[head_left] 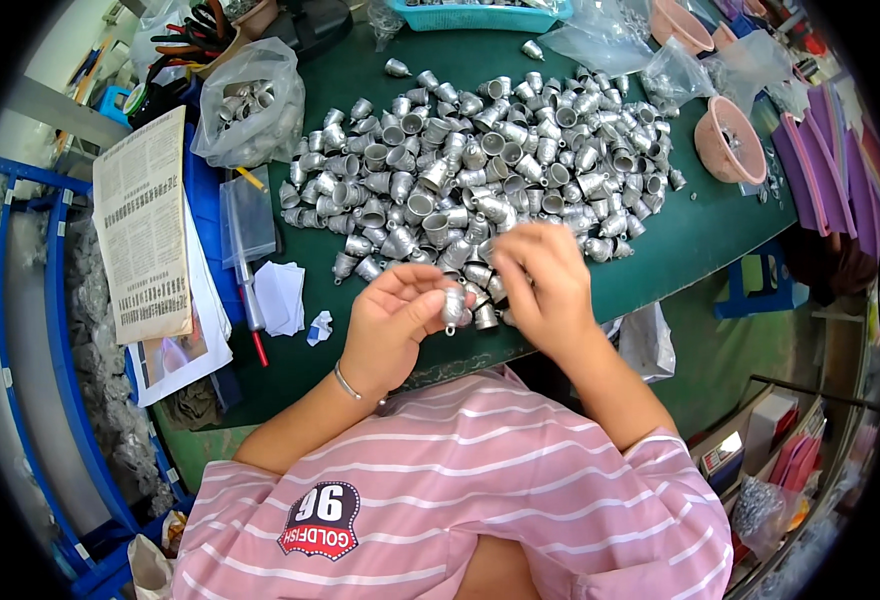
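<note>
Between the thumb and fingers of my left hand [388,318] is a small silver metal bell [454,306], its ring loop pointing down toward me. My right hand [548,285] hovers just to its right, over the near edge of the pile. Its fingers are loosely bent, the thumb a little apart from them, and no piece shows in them. A large heap of similar silver bells [480,150] spreads across the dark green table [360,75] beyond both hands. Several lie tipped with their hollow mouths showing. A few bells beneath the hands are partly hidden.
At the left lie a newspaper [142,225], white paper scraps [280,298] and a red-tipped tool [259,340]. A plastic bag of metal parts [250,105] stands behind them. A pink basket [730,142] sits at right, a light-blue tray [485,16] at the back.
</note>
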### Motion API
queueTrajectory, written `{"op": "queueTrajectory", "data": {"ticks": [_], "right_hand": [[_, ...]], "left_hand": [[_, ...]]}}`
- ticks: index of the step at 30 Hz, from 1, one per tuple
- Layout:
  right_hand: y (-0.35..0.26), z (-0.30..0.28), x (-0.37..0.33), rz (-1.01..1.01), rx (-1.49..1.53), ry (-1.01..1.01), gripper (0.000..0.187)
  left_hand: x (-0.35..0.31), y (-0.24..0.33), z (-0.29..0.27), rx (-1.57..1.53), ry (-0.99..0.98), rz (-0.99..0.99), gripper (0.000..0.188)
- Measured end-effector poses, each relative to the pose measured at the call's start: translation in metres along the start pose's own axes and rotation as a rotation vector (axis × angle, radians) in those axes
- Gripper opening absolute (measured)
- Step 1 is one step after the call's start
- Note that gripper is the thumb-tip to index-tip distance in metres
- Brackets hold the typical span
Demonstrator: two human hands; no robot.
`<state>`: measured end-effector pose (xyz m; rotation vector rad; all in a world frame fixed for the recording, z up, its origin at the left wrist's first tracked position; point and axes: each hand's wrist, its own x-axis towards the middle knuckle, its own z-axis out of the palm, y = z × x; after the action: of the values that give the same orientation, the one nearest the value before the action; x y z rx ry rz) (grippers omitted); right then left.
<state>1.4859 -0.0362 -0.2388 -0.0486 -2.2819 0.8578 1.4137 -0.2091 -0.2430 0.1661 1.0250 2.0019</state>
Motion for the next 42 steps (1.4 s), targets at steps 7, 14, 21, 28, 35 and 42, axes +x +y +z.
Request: {"op": "queueTrajectory", "data": {"ticks": [7, 14, 21, 28, 35, 42], "right_hand": [[0.031, 0.011, 0.031, 0.093, -0.211, -0.215, 0.026], [0.006, -0.005, 0.039, 0.128, 0.121, -0.128, 0.024], [-0.017, -0.001, 0.021, 0.009, 0.526, -0.251, 0.024], [-0.021, -0.005, 0.011, 0.205, 0.447, -0.157, 0.019], [-0.018, 0.002, -0.003, 0.289, 0.481, -0.151, 0.021], [-0.021, -0.005, -0.003, 0.320, 0.471, -0.268, 0.020]], "left_hand": [[-0.002, 0.009, 0.005, -0.066, 0.140, -0.136, 0.009], [0.007, 0.008, -0.004, 0.048, 0.023, -0.127, 0.026], [0.012, 0.011, -0.003, 0.024, 0.015, -0.095, 0.030], [0.012, 0.012, 0.011, 0.231, 0.085, 0.116, 0.043], [0.005, 0.006, 0.002, 0.294, 0.019, 0.129, 0.038], [0.001, 0.005, 0.000, 0.279, 0.015, -0.006, 0.028]]}}
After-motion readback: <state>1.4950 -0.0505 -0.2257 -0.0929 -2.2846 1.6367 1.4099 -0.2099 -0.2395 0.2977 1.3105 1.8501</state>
